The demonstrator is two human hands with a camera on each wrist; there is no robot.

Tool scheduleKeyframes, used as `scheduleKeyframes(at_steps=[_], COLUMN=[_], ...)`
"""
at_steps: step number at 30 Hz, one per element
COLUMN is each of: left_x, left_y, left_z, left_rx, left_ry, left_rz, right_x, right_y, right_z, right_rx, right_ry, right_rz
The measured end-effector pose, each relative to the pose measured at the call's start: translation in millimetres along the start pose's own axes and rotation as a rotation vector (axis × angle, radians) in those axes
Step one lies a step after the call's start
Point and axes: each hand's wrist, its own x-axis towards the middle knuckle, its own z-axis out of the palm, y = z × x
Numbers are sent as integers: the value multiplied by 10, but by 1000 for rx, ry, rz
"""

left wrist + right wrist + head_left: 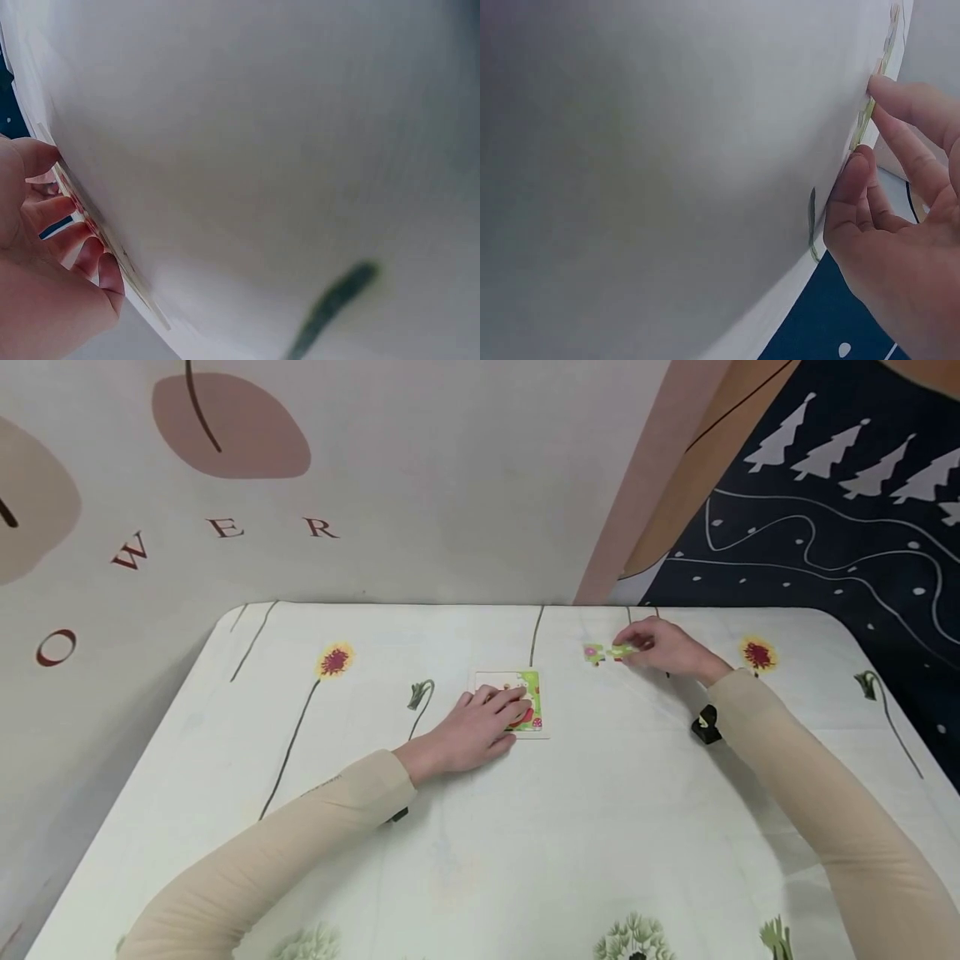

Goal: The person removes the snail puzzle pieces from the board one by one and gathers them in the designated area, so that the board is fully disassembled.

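A small square jigsaw puzzle (534, 683), green and red on a pale backing, lies flat near the middle of the table. My left hand (480, 727) rests on it with fingers extended, hiding much of its picture. In the left wrist view the puzzle (135, 277) appears edge-on beneath the fingertips. Farther back and to the right, my right hand (660, 647) pinches a green puzzle piece (619, 652) between thumb and fingers, at table level. Just left of it lies another puzzle piece (593, 652), green with a pink flower; whether the two interlock I cannot tell.
A white cloth printed with flowers covers the table (480, 860). Its far edge meets a pale wall hanging (465, 527). A dark blue cloth with white trees (810, 543) hangs at the right. Black wrist devices (707, 725) show below the sleeves.
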Motion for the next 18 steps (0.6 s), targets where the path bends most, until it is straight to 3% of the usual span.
scheduleKeyframes(at_steps=[18], left_x=[2], left_y=[10], left_z=[35], left_rx=[1], left_ry=[10], left_rz=[1], right_x=[-62], right_y=[-39], right_z=[2], right_rx=[0], right_ry=[-6], right_rz=[5])
